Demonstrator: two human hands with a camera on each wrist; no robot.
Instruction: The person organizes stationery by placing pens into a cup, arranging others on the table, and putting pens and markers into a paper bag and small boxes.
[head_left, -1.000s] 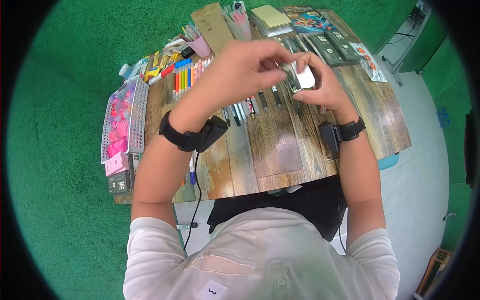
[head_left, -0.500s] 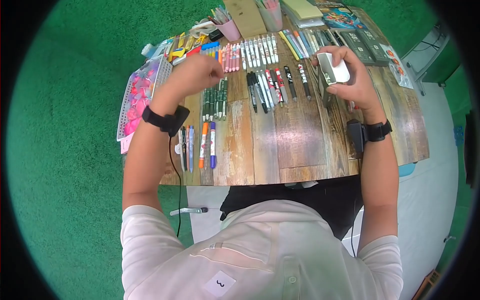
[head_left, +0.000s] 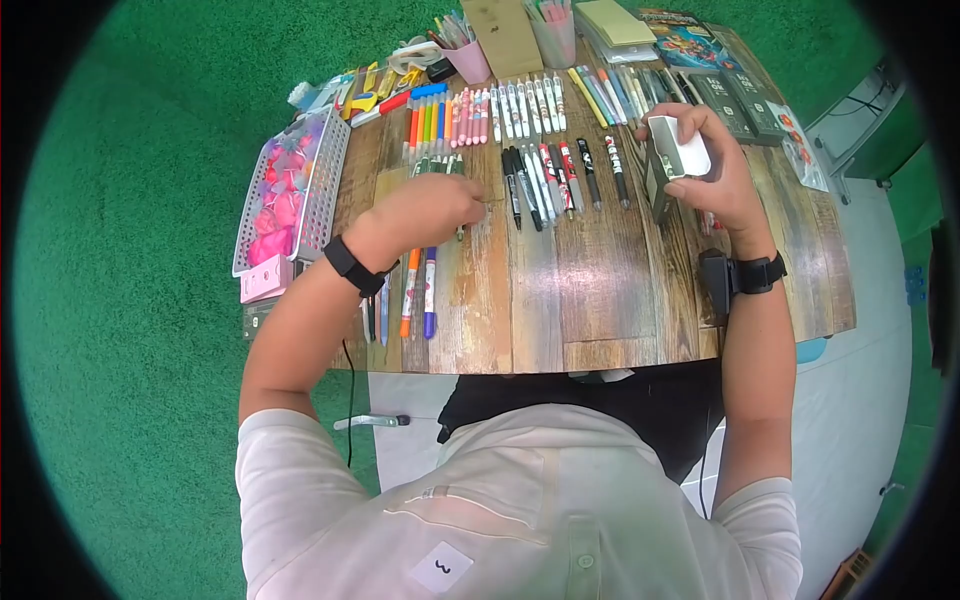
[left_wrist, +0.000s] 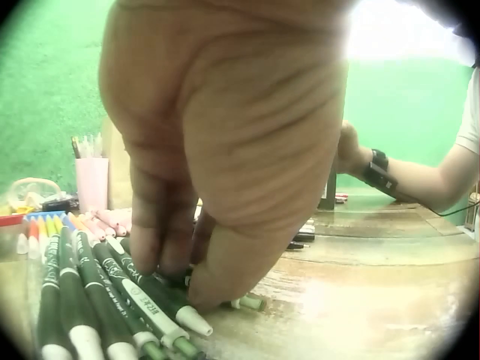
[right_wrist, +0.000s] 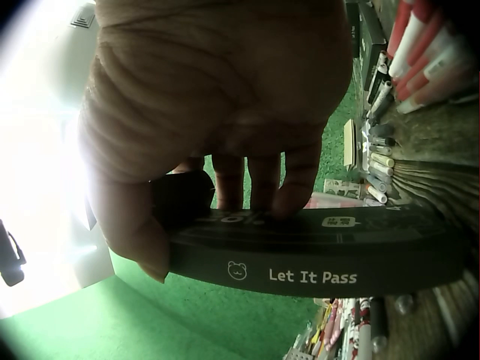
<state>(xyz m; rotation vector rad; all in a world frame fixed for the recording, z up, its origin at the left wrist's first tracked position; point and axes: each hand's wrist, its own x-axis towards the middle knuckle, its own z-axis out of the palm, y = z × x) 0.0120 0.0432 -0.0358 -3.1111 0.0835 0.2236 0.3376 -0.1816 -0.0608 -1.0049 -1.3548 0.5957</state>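
Observation:
My left hand [head_left: 425, 210] is down over a row of dark green pens [head_left: 432, 165] on the left of the table. In the left wrist view its thumb and fingertips close on one green pen [left_wrist: 253, 302] at the row's right end, hiding most of it. More green pens [left_wrist: 90, 300] with pale tips lie side by side just left of the fingers. My right hand [head_left: 722, 165] grips a dark pen box [head_left: 660, 180], held upright with its white end flap [head_left: 690, 155] open at the top. "Let It Pass" is printed along the box's side in the right wrist view.
Black, white and red pens [head_left: 540, 185] lie mid-table, with white pens [head_left: 527, 105] and pink pens [head_left: 468, 117] behind. A white basket [head_left: 335, 165] of pink items stands at the left. Two dark boxes [head_left: 735, 105] lie at the back right. Orange and purple markers [head_left: 430, 290] lie near the front.
My left hand has moved away from the box in the right hand, leftward, and has come down onto the green pens. The right hand still holds the box upright.

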